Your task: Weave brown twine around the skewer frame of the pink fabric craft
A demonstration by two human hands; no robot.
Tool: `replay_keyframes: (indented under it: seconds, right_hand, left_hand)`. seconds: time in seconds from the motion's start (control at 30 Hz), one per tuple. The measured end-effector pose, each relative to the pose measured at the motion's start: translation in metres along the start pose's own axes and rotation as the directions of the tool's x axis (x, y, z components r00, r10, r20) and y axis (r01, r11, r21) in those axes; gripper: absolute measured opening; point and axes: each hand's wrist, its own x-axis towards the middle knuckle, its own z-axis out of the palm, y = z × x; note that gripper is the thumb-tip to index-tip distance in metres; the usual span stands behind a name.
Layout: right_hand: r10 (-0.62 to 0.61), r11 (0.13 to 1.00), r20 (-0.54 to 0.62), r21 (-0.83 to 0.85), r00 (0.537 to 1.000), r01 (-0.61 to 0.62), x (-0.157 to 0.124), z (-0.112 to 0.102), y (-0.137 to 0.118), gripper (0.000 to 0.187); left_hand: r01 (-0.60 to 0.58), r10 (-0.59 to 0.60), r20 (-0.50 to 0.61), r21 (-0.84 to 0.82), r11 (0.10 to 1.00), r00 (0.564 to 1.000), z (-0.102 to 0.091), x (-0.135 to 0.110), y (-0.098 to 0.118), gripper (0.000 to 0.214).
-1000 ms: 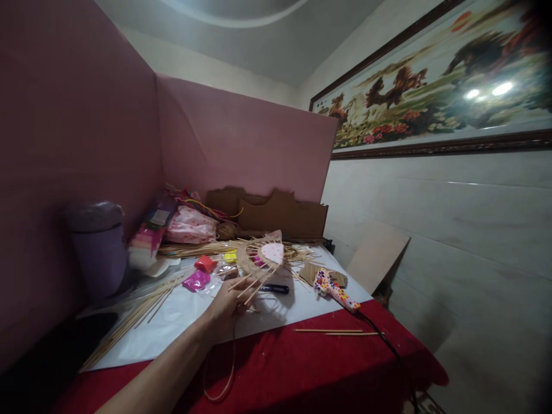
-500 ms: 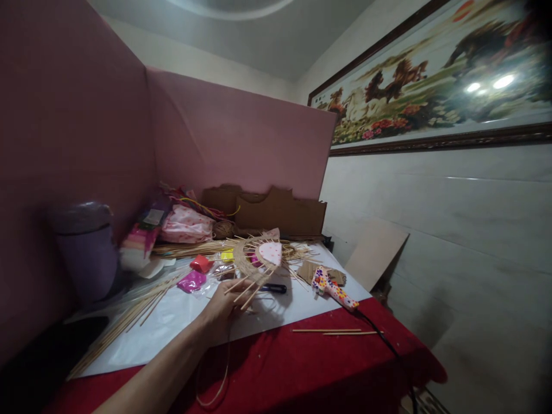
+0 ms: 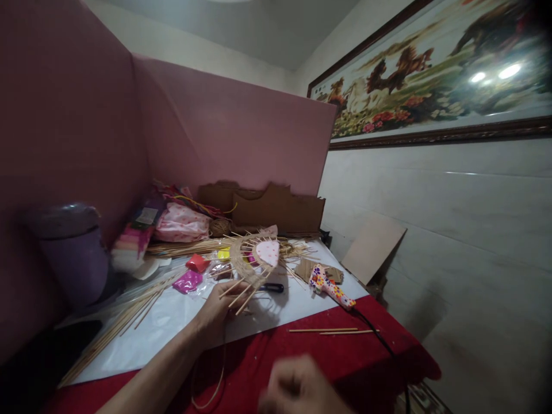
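Observation:
My left hand (image 3: 218,307) grips the lower edge of a stick-and-twine craft piece (image 3: 242,264), held up over the white sheet. Thin wooden sticks radiate from its curved twine band, and a pink patterned fabric patch (image 3: 267,253) shows on its right part. A loose length of twine (image 3: 219,385) hangs below that hand in a loop. At the bottom of the view my right hand (image 3: 299,385) is over the red cloth, apart from the craft piece. Motion smears its curled-looking fingers, so I cannot tell whether they hold anything.
A flower-patterned glue gun (image 3: 330,287) lies on cardboard at right, its cord trailing down. Two loose sticks (image 3: 323,330) rest on the red cloth (image 3: 254,368). A black-handled tool (image 3: 272,287) lies behind the craft piece. Stick bundles (image 3: 112,339) and a purple bin (image 3: 77,264) are left.
My right hand has come into view at the bottom. The left hand keeps its hold on the craft piece. The whole view has shifted slightly.

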Motion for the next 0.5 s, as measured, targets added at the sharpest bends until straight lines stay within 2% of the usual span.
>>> replay_keyframes:
  seconds: [0.03, 0.07, 0.1, 0.13, 0.17, 0.2, 0.27, 0.33, 0.5]
  right_hand:
    - [0.013, 0.998, -0.098, 0.064, 0.995, -0.007, 0.012, -0.017, -0.011, 0.035]
    - [0.065, 0.969, -0.286, 0.246, 0.956, 0.007, 0.024, -0.032, -0.021, 0.029]
    - [0.113, 0.906, -0.408, 0.416, 0.906, 0.074, 0.037, -0.046, -0.029, 0.021]
    - [0.168, 0.821, -0.442, 0.558, 0.881, 0.123, 0.049, -0.058, -0.036, 0.024]
    - [0.241, 0.723, -0.372, 0.685, 0.897, 0.09, 0.06, -0.067, -0.041, 0.025]
    - [0.308, 0.637, -0.262, 0.771, 0.915, 0.006, 0.07, -0.073, -0.044, 0.023]
    - [0.357, 0.554, -0.082, 0.82, 0.93, -0.141, 0.085, -0.08, -0.045, 0.023]
    - [0.337, 0.567, -0.03, 0.804, 0.941, -0.177, 0.096, -0.081, -0.043, 0.024]
    - [0.258, 0.653, -0.057, 0.746, 0.965, -0.131, 0.108, -0.082, -0.04, 0.023]
  left_hand:
    - [0.009, -0.009, -0.005, -0.006, 1.0, 1.0, 0.0, 0.0, 0.0, 0.018]
    - [0.018, -0.018, -0.01, -0.008, 1.0, 1.0, 0.0, 0.001, 0.001, 0.019]
    - [0.023, -0.024, -0.019, -0.006, 1.0, 1.0, 0.0, 0.001, 0.001, 0.02]
    - [0.029, -0.029, -0.027, -0.006, 1.0, 0.999, 0.0, 0.0, 0.002, 0.02]
    - [0.032, -0.032, -0.034, -0.006, 0.999, 0.999, 0.0, 0.0, 0.003, 0.02]
    - [0.032, -0.032, -0.039, -0.005, 0.999, 0.999, 0.0, 0.0, 0.004, 0.02]
    - [0.021, -0.021, -0.044, -0.003, 1.0, 0.999, -0.001, -0.001, 0.006, 0.021]
    - [0.003, -0.003, -0.06, 0.007, 1.0, 0.998, -0.001, -0.002, 0.007, 0.021]
    - [0.02, -0.02, -0.094, -0.009, 1.0, 0.995, -0.001, -0.002, 0.009, 0.014]
